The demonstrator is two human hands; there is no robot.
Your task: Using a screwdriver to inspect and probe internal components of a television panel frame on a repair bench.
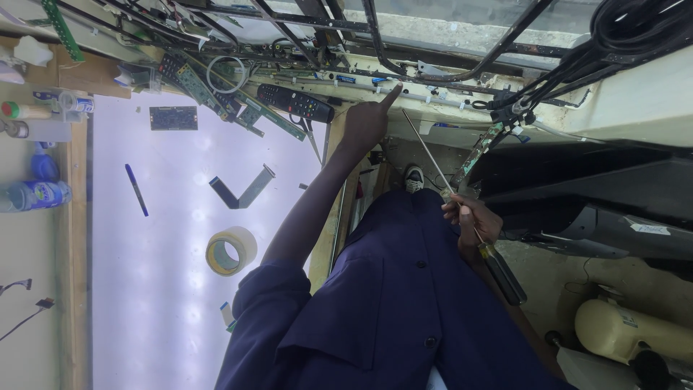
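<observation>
Right hand (473, 224) fingers grip a screwdriver (462, 209); left hand (364, 119) outstretched, forefinger pointing, holding nothing.

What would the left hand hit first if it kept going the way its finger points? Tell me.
Probably the pale ledge below the window bars: the left hand has its forefinger out, the tip very near a small fitting on it. Depth is unclear, so contact cannot be told.

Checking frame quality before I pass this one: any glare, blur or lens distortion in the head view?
Head view: the lit white panel on the left glares, washed out around the tape roll; wide-angle lens bends the window bars at the top; right side is dark and shadowed; left hand and right hand gripping the screwdriver stay reasonably sharp.
</observation>
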